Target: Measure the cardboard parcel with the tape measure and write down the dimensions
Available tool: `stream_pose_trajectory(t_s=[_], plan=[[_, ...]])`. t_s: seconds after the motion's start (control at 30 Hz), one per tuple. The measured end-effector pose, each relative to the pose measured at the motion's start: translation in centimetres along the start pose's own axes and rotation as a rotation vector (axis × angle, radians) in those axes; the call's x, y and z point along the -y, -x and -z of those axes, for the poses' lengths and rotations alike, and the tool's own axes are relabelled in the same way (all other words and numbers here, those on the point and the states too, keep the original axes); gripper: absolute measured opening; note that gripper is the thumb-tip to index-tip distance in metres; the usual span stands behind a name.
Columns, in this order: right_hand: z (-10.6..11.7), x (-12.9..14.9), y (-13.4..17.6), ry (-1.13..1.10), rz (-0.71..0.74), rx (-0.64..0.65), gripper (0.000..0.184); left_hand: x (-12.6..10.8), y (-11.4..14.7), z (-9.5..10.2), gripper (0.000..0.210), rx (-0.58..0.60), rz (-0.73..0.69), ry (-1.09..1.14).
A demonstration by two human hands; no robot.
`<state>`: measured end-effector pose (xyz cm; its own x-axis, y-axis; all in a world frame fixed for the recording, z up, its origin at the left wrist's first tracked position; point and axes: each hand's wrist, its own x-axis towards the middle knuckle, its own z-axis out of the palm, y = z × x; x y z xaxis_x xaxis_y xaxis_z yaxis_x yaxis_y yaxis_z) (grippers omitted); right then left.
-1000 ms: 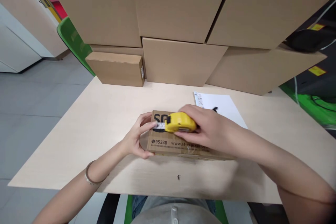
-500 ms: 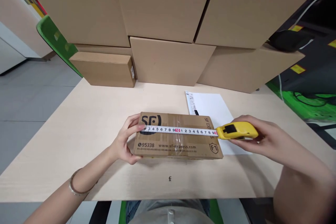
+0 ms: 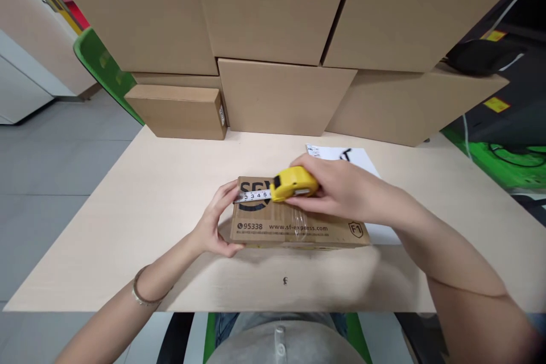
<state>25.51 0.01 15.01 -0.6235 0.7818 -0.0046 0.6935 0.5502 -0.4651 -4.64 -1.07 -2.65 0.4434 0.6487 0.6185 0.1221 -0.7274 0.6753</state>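
The shipping box lies on the table close to the near edge, about the middle of its width, with its printed face up. The left hand is curved around the left end of this box, half open, with the thumb at the near corner and the fingers at the far side, where they touch the end of the white tape strip. The right hand is closed around the yellow tape measure, above the box, and the strip runs out from it to the left end.

This hand and its forearm hide the middle part of the white paper, which lies behind the box toward the right edge of the table. A black thing, partly covered, is on the paper. Along the far edge, big cartons are stacked like a wall. A smaller box stands at the far left corner, in front of them. Behind this corner there is a green chair back; beyond the far right corner stands dark equipment with yellow labels.
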Motion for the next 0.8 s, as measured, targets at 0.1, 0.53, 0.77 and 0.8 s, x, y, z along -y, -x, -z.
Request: stream_pose_trajectory(t_s=[0.1,0.53,0.77,0.8], plan=[[-1.4,2.4,-2.9,0.104,0.144,0.029,0.036,0.4,0.9,-0.3,0.134,-0.040,0.111,0.081],[0.4,1.3,0.5,-0.107,-0.011,-0.310,0.054,-3.7,-1.6,-0.9,0.061,-0.227,0.732,0.452],[-6.0,1.5,-0.3,-0.118,0.118,-0.066,0.039,-2.8,-2.4,-1.8,0.045,-0.387,0.898,0.583],[-6.9,1.5,-0.6,-0.077,0.157,-0.094,0.038,-2.8,-2.5,-1.9,0.043,-0.414,0.917,0.602]])
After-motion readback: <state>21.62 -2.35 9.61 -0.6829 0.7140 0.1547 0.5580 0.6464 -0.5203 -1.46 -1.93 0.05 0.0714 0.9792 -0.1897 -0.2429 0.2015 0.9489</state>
